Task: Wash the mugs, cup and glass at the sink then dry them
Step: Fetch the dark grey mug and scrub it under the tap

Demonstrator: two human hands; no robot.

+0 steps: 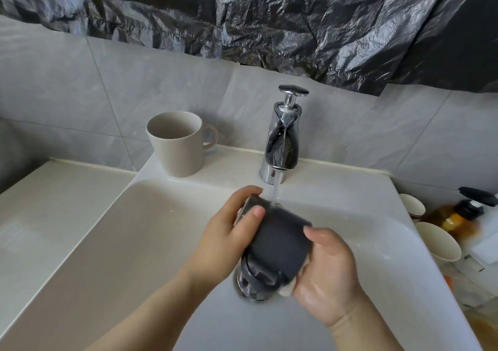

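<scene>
Gripped by my left fingers (242,197) and right fingers (316,233), the dark mug (280,243) lies sideways below the tap (283,140) — tilted so the stream (276,191) rinses its outside — while the beige mug (177,146) stands left of the tap.

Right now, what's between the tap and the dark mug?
Just a stream of water, running from the tap down onto the dark mug. The head view shows it.

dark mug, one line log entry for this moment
phase: washing | dark mug: under running tap, gripped by right hand | left hand: grips sponge against it | beige mug: upright on sink ledge
</scene>
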